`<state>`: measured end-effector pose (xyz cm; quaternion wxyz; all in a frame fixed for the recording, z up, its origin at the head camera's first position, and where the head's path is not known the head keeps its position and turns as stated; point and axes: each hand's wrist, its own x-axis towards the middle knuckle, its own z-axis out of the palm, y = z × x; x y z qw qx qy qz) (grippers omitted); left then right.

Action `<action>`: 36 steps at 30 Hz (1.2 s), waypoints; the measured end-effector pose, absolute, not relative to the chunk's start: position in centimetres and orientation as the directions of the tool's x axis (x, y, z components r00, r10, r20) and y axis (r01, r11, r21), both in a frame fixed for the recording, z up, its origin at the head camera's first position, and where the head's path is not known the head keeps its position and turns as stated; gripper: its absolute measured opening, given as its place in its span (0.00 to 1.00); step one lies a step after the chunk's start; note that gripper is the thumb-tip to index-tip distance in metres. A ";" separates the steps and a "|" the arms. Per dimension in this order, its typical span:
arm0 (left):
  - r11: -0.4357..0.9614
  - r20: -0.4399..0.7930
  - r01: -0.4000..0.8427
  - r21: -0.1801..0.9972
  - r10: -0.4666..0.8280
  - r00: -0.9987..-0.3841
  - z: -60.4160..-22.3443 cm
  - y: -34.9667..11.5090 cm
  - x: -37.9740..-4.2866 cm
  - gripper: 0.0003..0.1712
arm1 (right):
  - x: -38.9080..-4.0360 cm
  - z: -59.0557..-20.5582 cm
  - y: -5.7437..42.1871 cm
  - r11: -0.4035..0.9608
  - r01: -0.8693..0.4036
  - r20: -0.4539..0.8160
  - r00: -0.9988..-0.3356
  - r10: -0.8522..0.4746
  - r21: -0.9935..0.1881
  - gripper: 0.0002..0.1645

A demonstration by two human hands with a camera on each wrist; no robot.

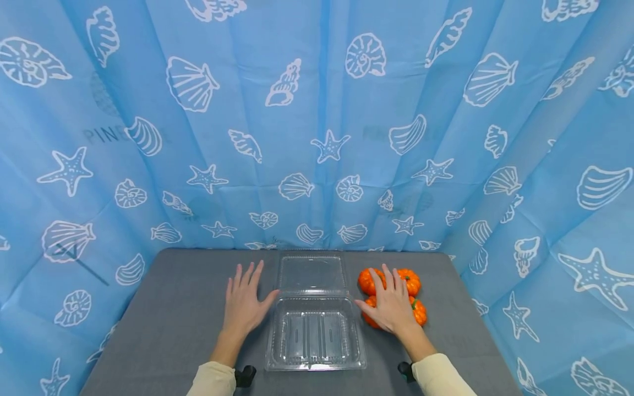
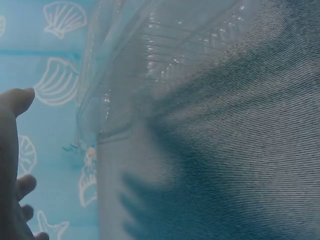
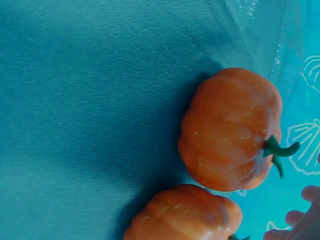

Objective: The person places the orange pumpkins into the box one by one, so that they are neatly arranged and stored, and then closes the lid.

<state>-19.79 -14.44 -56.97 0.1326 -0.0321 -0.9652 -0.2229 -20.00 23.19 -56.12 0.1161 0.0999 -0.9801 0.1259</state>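
A clear plastic clamshell box [image 1: 314,360] lies unfolded on the table, its lid [image 1: 311,273] flipped back on the far side. Just left of the box is my left hand [image 1: 244,305], fingers spread and straight, thumb pointing at the hinge. The left wrist view has these fingers [image 2: 9,135] at its edge, holding nothing. To the right, my right hand [image 1: 393,308] hovers with spread fingers over several small orange pumpkins [image 1: 367,282], partly hiding them. From the right wrist, one pumpkin [image 3: 230,130] with a green stem shows whole beside another pumpkin [image 3: 185,215]; the fingertips [image 3: 295,218] are apart from both.
A grey cloth covers the table [image 1: 178,308]. Behind it and along both sides hangs a blue curtain [image 1: 317,110] printed with white shells and starfish. Dark wrist straps [image 1: 245,376] sit at the cuffs of the cream sleeves [image 1: 215,379].
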 end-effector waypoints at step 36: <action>0.557 0.032 0.021 0.830 -0.009 -0.999 -60.4 -15.1 -17.0 0.30 | -17.9 -58.6 25.1 0.879 -0.204 0.259 -0.961 -0.096 -0.430 0.36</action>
